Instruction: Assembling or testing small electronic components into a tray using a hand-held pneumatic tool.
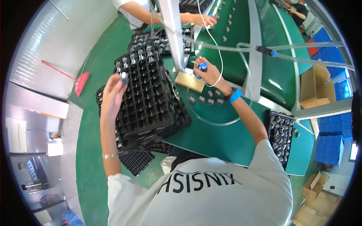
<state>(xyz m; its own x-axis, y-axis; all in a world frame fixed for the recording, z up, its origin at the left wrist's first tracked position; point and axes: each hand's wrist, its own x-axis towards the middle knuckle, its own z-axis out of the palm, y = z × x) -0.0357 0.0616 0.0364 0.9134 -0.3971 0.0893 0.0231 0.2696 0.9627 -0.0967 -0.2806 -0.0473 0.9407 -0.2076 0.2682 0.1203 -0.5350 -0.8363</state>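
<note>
Hands at a green-topped workbench (211, 132), seen from above: the person's left hand (113, 92) is raised over a stack of black plastic compartment trays (145, 94), fingers pinched shut on a small silvery metal part (124, 77) held at the fingertips. The part sits at the hand's upper right, just above the tray's cells and towards the bench centre; its long axis cannot be made out. The right hand (207, 73), with a blue band (235, 95) at the wrist, is closed around a small blue cylindrical tool with a copper-coloured tip (201, 66), held roughly upright with the tip pointing away from the body, beside a flat tan block (189, 81) at the foot of a white upright post (173, 30). A thin white cord (215, 41) runs up from that hand. A short row of similar small metal parts (206, 98) lies on the bench just below the right hand, which is the nearer of the two to them and to the block; the left hand and its part lie well apart to the left. Another tray of parts (281, 135) rests at the bench's right end. Across the bench, another worker's hand (205, 19) reaches in from the top. A red broom (77, 81) lies on the green floor at left.
</note>
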